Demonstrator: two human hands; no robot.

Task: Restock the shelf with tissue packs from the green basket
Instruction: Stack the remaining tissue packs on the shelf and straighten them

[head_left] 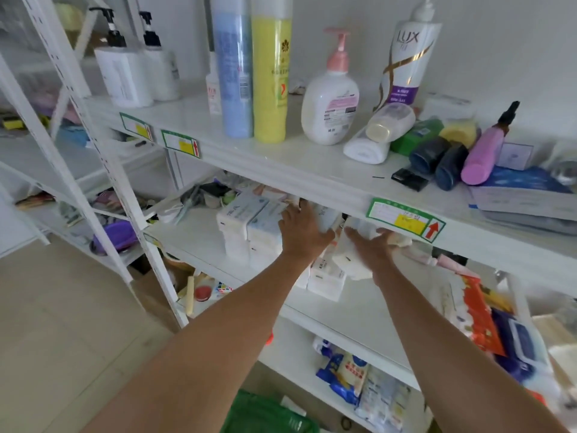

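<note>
Both arms reach onto the middle shelf (343,310), the left hand (304,234) with its grip clamped on a white tissue pack (326,217), the right hand (373,245) clasping another pack (346,259), right of the stacked packs (249,226), with the green basket (265,414) near, below.

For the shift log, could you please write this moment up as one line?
phase: placing | left hand grips tissue pack beside stack | right hand grips second pack | location: middle shelf | green basket below
</note>
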